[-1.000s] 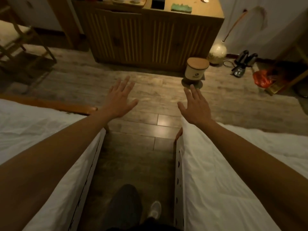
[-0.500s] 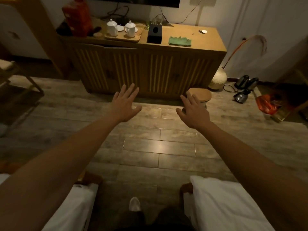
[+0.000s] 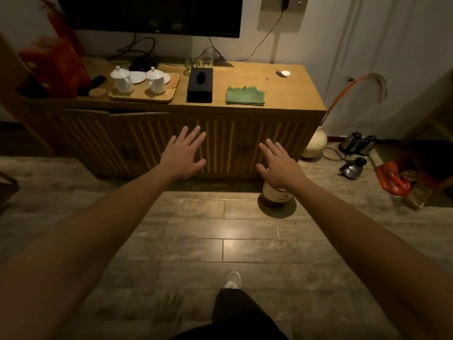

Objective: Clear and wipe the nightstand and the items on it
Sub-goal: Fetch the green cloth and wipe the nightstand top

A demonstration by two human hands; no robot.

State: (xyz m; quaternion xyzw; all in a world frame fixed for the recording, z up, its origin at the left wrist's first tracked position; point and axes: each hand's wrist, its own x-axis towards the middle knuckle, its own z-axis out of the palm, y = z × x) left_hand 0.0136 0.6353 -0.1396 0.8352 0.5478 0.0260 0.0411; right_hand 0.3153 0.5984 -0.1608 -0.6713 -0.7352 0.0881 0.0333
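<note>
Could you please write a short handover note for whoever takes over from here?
Left hand and right hand are open, empty, held out in front of the cabinet. On its top: green cloth, black tissue box, tray with two white lidded cups. Jar stands on the floor below the right hand. Nothing looks cleared or wiped yet; the cloth is untouched.

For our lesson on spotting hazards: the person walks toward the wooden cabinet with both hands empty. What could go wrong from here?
1. The cream cylindrical canister on the floor, partly hidden beneath the right hand, could be kicked.
2. Reaching for the folded green cloth might knock the black tissue box beside it.
</note>
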